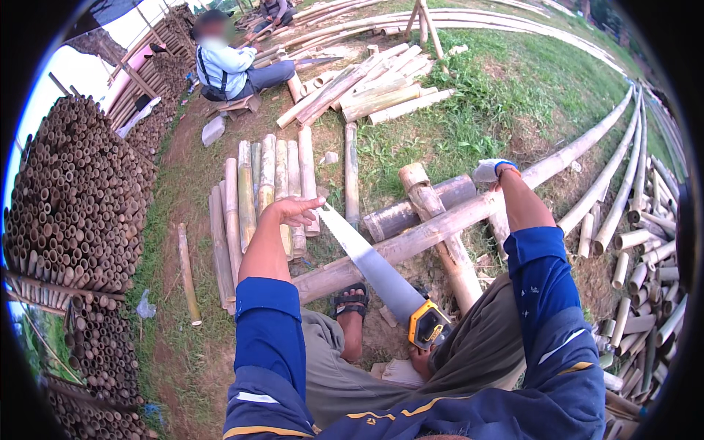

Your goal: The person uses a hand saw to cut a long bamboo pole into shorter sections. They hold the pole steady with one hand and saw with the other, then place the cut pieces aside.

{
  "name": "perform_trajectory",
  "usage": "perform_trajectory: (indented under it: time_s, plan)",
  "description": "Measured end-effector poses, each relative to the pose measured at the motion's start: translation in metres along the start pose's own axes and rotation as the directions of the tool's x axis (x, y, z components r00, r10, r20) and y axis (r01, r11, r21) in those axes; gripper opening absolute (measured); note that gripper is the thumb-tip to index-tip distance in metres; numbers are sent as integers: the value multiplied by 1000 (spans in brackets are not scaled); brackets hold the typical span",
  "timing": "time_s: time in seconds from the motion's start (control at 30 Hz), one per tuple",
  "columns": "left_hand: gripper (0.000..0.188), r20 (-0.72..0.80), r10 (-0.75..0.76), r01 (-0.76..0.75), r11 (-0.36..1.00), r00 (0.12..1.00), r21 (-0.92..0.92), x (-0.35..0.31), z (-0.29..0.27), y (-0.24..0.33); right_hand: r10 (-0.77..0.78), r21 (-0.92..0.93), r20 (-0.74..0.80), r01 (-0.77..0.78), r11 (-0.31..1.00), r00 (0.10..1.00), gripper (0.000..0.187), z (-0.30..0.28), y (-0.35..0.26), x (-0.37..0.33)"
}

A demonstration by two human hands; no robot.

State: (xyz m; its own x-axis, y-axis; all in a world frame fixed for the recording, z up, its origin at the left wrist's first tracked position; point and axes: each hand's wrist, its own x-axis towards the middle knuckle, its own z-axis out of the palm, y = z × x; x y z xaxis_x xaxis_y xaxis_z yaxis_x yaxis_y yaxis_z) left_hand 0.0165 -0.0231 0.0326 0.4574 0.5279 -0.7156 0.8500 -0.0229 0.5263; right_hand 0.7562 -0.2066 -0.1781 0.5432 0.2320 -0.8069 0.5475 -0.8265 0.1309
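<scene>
A handsaw (374,268) with a long silver blade and a yellow-and-black handle (429,325) lies slanted across a long bamboo pole (396,253), its handle by my right leg. My bare left hand (293,211) is beside the blade's tip, fingers stretched out; whether it touches the tip I cannot tell. My right hand (490,171), in a white and blue glove, is at the far side of the pole, its fingers too small to read. Beneath the pole stands a support of thick bamboo (444,238), with a short dark bamboo piece (422,207) next to it.
Cut bamboo lengths (268,176) lie in a row at left, with another pile (374,84) farther off. Stacked bamboo (77,191) rises at far left; loose pieces (645,279) crowd the right. A seated person (227,70) is beyond, and another person (277,11) farther back.
</scene>
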Motion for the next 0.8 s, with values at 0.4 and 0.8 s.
perform_trajectory:
  time_s: [0.4,0.8]
  plan:
    - [118,-51,-1,6,995,999,101,0,-1,4,-8,-3,-29,8,1000,1000,56,-4,5,-9]
    - [119,-30,-7,10,994,1000,106,9,2,-11,55,-100,51,-50,994,997,81,17,-8,59]
